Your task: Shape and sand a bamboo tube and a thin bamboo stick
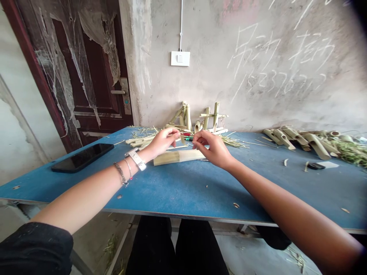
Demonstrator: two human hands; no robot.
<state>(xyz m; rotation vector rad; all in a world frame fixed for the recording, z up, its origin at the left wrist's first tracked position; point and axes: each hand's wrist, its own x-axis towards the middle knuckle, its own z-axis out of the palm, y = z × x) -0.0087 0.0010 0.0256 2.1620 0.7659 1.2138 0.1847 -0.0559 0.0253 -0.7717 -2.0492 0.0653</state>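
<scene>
The right hand (pixel 214 149) hides the three-o'clock end of the bamboo slat (pixel 178 157); the ten-o'clock door (pixel 77 65) is cut off above.

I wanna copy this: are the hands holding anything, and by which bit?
Can't tell: left hand and right hand are curled; anything pinched is too small to see.

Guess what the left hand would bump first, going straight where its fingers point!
Probably the right hand, facing the left hand; the red thing showing between looks farther back, though depth is unclear.
</scene>
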